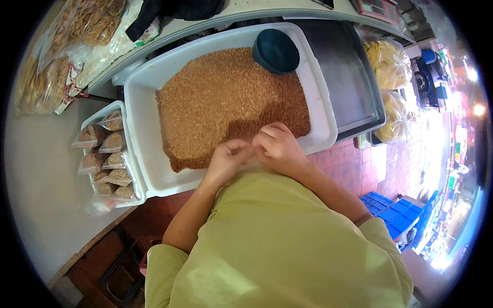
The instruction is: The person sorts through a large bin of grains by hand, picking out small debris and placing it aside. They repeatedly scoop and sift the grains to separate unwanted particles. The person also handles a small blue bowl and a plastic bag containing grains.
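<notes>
A large white tray (141,128) holds a wide bed of brown grain-like food (215,102). A dark round bowl (276,51) rests in the grains at the tray's far right corner. My left hand (228,159) and my right hand (277,146) meet at the tray's near edge, fingers curled and pinched together. Whether they hold something small or thin between them I cannot tell; it is hidden by the fingers. My yellow-green shirt fills the lower view.
A smaller white bin (110,110) left of the tray holds several small sealed bags of the brown food (110,164). A metal tray (349,77) lies to the right. Large bags of snacks (390,61) stand at right and far left (51,66). Blue crates (393,213) sit on the red brick floor.
</notes>
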Demonstrator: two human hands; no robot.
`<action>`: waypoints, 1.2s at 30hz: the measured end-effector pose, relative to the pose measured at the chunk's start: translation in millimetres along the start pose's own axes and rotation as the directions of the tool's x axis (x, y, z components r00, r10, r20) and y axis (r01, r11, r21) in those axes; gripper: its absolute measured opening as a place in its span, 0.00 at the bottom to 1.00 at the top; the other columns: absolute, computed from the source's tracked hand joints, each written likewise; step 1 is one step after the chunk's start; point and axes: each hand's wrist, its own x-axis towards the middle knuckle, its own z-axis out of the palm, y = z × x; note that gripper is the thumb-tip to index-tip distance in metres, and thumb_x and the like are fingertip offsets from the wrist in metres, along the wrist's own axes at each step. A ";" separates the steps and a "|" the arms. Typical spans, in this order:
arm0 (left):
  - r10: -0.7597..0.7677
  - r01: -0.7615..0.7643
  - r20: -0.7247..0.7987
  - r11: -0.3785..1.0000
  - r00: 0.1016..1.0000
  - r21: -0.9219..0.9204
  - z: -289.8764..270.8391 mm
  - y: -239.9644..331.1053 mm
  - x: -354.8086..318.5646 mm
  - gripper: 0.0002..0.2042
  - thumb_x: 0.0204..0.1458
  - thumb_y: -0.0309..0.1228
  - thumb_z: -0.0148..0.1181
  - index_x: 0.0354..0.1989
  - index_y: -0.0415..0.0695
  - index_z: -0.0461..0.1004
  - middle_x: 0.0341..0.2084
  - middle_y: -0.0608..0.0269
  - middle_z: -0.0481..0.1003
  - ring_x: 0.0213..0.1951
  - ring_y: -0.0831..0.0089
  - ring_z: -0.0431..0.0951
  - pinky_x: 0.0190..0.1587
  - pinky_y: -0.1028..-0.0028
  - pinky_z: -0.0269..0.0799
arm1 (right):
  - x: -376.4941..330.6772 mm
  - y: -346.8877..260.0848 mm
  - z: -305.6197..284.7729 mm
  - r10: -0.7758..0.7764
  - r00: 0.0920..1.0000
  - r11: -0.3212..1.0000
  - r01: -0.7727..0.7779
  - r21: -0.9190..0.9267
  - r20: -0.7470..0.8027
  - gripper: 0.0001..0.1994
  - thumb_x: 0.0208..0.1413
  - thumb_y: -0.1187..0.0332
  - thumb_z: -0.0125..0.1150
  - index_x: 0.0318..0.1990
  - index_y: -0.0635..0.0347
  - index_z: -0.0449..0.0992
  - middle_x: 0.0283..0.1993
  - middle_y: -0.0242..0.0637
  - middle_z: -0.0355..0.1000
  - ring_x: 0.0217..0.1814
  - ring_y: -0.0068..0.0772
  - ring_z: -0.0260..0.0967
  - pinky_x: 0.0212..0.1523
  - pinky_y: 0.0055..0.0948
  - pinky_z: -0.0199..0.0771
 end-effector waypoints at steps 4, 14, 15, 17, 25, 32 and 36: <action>0.026 -0.024 0.044 0.999 0.999 -0.024 0.3 -5.6 -1.2 0.05 0.55 0.27 0.57 0.36 0.40 0.75 0.30 0.68 0.74 0.31 0.81 0.73 0.34 0.80 0.72 | -3.9 -0.1 1.8 0.053 0.998 0.996 -0.055 0.073 0.035 0.06 0.39 0.78 0.57 0.26 0.58 0.67 0.25 0.35 0.64 0.31 0.40 0.66 0.38 0.37 0.66; -0.041 0.047 0.080 0.996 0.996 -0.076 3.2 -4.2 1.0 0.07 0.56 0.31 0.57 0.36 0.41 0.73 0.29 0.70 0.73 0.30 0.82 0.72 0.36 0.80 0.71 | -9.5 3.7 0.6 0.255 0.950 0.914 -0.297 0.276 0.178 0.05 0.44 0.76 0.57 0.28 0.59 0.67 0.28 0.38 0.66 0.32 0.40 0.67 0.32 0.34 0.66; -0.065 0.074 0.089 0.992 0.994 -0.098 3.1 -2.8 1.0 0.07 0.56 0.31 0.57 0.35 0.41 0.73 0.29 0.70 0.72 0.29 0.82 0.72 0.36 0.80 0.71 | -10.9 2.3 0.1 0.326 0.918 0.846 -0.390 0.363 0.227 0.04 0.45 0.76 0.56 0.29 0.60 0.68 0.29 0.38 0.67 0.33 0.39 0.68 0.32 0.32 0.66; -0.043 0.052 0.103 0.995 0.994 -0.083 5.1 -1.0 1.4 0.07 0.55 0.32 0.57 0.35 0.41 0.73 0.28 0.71 0.72 0.29 0.81 0.72 0.35 0.79 0.70 | -18.2 6.4 3.2 0.395 0.886 0.791 -0.462 0.401 0.242 0.04 0.47 0.76 0.56 0.30 0.61 0.68 0.30 0.37 0.67 0.34 0.34 0.67 0.32 0.29 0.66; 0.139 -0.145 0.039 0.946 0.989 0.292 8.6 -5.5 2.8 0.05 0.52 0.29 0.55 0.32 0.40 0.71 0.26 0.63 0.72 0.29 0.76 0.71 0.33 0.74 0.68 | -26.2 15.7 -8.7 0.507 0.825 0.717 -0.565 0.409 0.250 0.02 0.50 0.78 0.52 0.30 0.61 0.67 0.30 0.31 0.64 0.35 0.25 0.64 0.37 0.25 0.65; 0.225 -0.181 -0.021 0.830 0.974 0.527 10.6 -14.3 11.2 0.10 0.54 0.34 0.49 0.32 0.39 0.70 0.32 0.50 0.73 0.35 0.54 0.72 0.40 0.62 0.68 | -93.2 79.4 -124.4 0.780 0.626 0.369 -0.483 0.794 0.019 0.11 0.53 0.65 0.53 0.40 0.62 0.70 0.40 0.35 0.66 0.44 0.32 0.67 0.52 0.37 0.67; 0.225 -0.170 -0.019 0.786 0.974 0.595 10.1 -18.4 23.4 0.11 0.55 0.35 0.47 0.33 0.39 0.71 0.34 0.48 0.73 0.38 0.50 0.73 0.41 0.57 0.68 | -204.0 128.7 -256.2 0.827 0.504 0.432 -0.291 0.853 -0.247 0.15 0.55 0.63 0.53 0.45 0.65 0.72 0.46 0.39 0.71 0.50 0.38 0.67 0.60 0.40 0.61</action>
